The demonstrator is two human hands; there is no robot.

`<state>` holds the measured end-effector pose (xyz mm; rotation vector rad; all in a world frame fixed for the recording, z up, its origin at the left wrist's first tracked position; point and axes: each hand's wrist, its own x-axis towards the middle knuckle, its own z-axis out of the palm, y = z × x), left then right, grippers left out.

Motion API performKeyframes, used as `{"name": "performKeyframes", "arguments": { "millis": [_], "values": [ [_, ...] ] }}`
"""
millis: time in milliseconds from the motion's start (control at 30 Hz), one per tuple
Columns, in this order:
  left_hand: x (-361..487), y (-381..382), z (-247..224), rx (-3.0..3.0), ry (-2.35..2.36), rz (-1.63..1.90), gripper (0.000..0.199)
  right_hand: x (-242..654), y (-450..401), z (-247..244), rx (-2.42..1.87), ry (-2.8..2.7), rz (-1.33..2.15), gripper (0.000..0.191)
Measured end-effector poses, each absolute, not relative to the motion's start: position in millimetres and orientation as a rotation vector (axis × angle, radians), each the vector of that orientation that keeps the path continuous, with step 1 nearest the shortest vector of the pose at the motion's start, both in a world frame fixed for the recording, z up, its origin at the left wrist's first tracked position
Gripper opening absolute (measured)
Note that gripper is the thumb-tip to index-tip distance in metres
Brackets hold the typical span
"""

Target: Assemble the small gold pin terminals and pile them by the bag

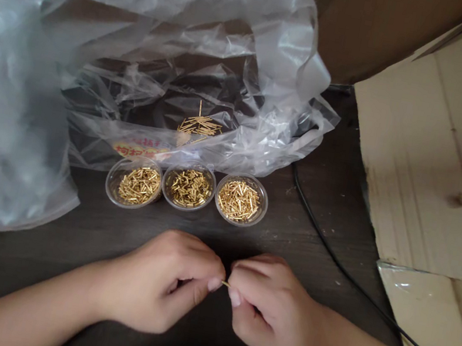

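Note:
My left hand (175,285) and my right hand (274,309) face each other over the dark table, each closed in a pinch. A thin gold-coloured pin (226,284) spans the small gap between the fingertips, its two ends hidden in the pinches. Just beyond the hands, three round clear cups stand in a row: the left cup (111,191), the middle cup (167,194) and the right cup (262,211). Each contains many short gold metal pieces. Behind them, longer gold pins (201,126) lie in a loose pile in the plastic bag.
A large crumpled clear plastic bag (282,86) spreads across the back and left. Cardboard (432,149) stands on the right, with more cardboard (364,23) behind. A black cable (332,256) runs diagonally over the dark table (110,247) towards the lower right.

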<state>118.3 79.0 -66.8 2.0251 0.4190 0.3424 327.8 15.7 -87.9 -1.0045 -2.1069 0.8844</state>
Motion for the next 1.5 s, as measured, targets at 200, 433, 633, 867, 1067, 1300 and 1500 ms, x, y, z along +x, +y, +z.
{"name": "performKeyframes", "arguments": {
  "millis": [200,433,633,867,1067,1300,1500],
  "values": [
    [118.3,79.2,-67.6,2.033,0.427,0.348,0.018,328.4,15.6,-88.0,-1.02,-2.106,0.897,0.02],
    [119.0,76.2,-69.8,2.015,0.429,0.366,0.019,328.3,15.5,-91.6,-0.97,-2.008,0.981,0.017],
    [119.3,74.5,-68.2,1.95,0.495,0.385,0.02,326.7,18.7,-84.8,-1.047,-1.86,0.968,0.018],
    [119.5,76.4,-66.3,1.877,0.591,0.418,0.016,325.7,17.6,-84.8,-1.087,-1.817,0.889,0.011],
    [118.0,77.2,-65.3,1.826,0.624,0.474,0.019,324.3,17.4,-89.0,-1.11,-1.829,0.777,0.009],
    [119.2,78.9,-65.7,1.825,0.631,0.499,0.018,324.4,18.0,-88.7,-1.086,-1.817,0.676,0.009],
    [116.1,77.3,-68.0,1.785,0.641,0.532,0.018,324.5,17.5,-89.0,-1.082,-1.816,0.615,0.01]
  ]
}}
